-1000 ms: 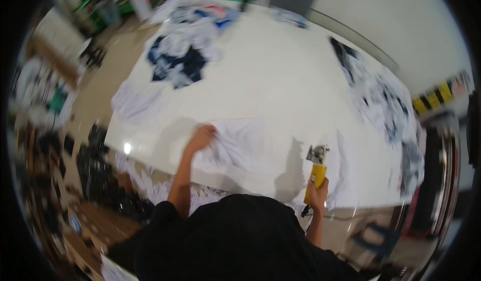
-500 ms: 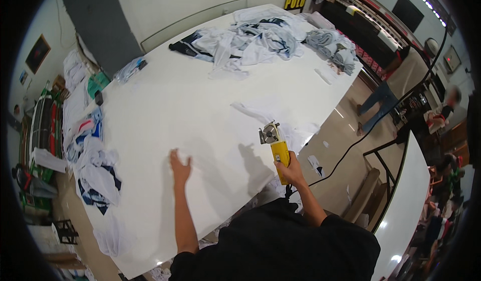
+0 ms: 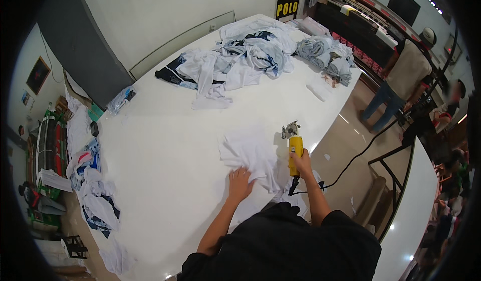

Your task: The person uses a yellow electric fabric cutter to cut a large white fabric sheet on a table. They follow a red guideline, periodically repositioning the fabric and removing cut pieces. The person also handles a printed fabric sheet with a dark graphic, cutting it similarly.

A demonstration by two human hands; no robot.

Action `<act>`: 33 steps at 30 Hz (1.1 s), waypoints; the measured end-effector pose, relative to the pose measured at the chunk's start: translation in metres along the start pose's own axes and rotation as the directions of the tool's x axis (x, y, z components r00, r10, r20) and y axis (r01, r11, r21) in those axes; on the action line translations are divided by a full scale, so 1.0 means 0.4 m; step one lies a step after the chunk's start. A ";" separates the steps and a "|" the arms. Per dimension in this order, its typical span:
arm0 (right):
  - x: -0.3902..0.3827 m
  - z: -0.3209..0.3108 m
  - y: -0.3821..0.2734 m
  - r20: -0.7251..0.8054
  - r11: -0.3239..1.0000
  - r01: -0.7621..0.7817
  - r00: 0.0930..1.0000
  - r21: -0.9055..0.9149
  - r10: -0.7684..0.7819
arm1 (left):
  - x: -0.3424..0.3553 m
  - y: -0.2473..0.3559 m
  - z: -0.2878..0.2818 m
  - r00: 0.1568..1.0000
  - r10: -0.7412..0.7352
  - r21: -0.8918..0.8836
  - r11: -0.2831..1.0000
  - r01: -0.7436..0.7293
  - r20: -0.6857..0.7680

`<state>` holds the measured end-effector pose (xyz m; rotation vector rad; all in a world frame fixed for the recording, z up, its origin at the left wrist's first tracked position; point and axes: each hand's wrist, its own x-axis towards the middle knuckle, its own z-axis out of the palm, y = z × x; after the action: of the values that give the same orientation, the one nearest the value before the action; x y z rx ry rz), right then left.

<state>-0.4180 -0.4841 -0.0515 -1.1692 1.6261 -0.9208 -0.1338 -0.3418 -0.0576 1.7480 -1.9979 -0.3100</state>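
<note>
My right hand (image 3: 303,164) is wrapped round the yellow body of a handheld electric rotary cutter (image 3: 295,148). Its metal blade head points away from me, over the table near the right edge. From its rear end a black cord trails off to the right. My left hand (image 3: 241,183) rests on the near-left edge of a crumpled piece of white fabric (image 3: 250,150), fingers laid over the cloth. This fabric lies on the white table (image 3: 160,145), left of the cutter and extending toward my body.
White and navy garments (image 3: 240,60) are heaped at the far end, beside grey rolled cloth (image 3: 320,53). Another fabric pile (image 3: 97,191) lines the left edge. The black cord (image 3: 350,158) crosses above the floor at right. A person (image 3: 401,80) stands beyond the table's right side.
My left hand has moved right, from bare tabletop onto the white fabric. The fabric now lies spread nearer to me. The cutter has shifted slightly right, and my view has turned a little.
</note>
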 end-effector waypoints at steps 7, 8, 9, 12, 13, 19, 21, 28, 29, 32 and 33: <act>0.185 -0.018 -0.057 0.093 0.960 -0.162 0.985 0.229 0.144 | -0.390 -0.081 -0.054 0.875 -0.414 0.041 0.899 0.437 -0.253; 0.204 -0.019 -0.065 0.121 0.950 -0.177 0.981 0.258 0.150 | -0.471 -0.067 -0.067 0.832 -0.490 0.083 0.847 0.525 -0.260; 0.218 -0.020 -0.079 0.155 0.942 -0.179 0.978 0.285 0.139 | -0.563 -0.047 -0.075 0.834 -0.475 0.115 0.846 0.521 -0.279; 0.269 -0.033 -0.113 0.183 0.967 -0.190 0.970 0.169 0.159 | -0.678 0.134 -0.139 0.465 -0.881 0.005 0.466 0.885 -0.090; 0.331 -0.048 -0.034 0.119 0.992 -0.113 0.987 0.063 0.105 | -0.723 0.160 -0.126 0.407 -0.910 0.053 0.404 0.913 -0.075; 0.401 -0.023 -0.161 0.187 0.839 -0.002 0.974 -0.545 0.124 | -0.690 0.247 -0.085 0.043 -0.992 0.016 0.045 0.999 0.122; 0.401 -0.012 -0.219 0.156 0.674 0.051 0.983 -0.737 0.095 | -0.659 0.253 -0.088 0.012 -0.981 -0.014 0.009 1.000 0.195; 0.323 0.295 -0.268 0.578 0.676 0.552 0.785 -0.488 -0.223 | -0.615 0.268 -0.148 -0.032 -0.939 -0.063 -0.056 0.996 0.343; 0.273 0.348 -0.228 0.710 0.524 0.647 0.696 -0.554 -0.108 | -0.612 0.265 -0.161 -0.034 -0.937 -0.068 -0.062 0.996 0.348; 0.099 0.500 -0.130 0.980 0.422 0.887 -0.141 0.188 -0.140 | -0.575 0.223 -0.210 0.005 -0.955 -0.111 -0.029 0.993 0.298; 0.038 0.509 -0.211 0.944 0.704 0.666 -0.329 0.248 -0.021 | -0.578 0.231 -0.208 0.006 -0.969 -0.155 -0.034 0.987 0.248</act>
<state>-0.2033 -0.5346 -0.0416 -2.0203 -0.1338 0.3641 -0.1553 -0.0896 0.0122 2.6329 -0.1376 -1.0557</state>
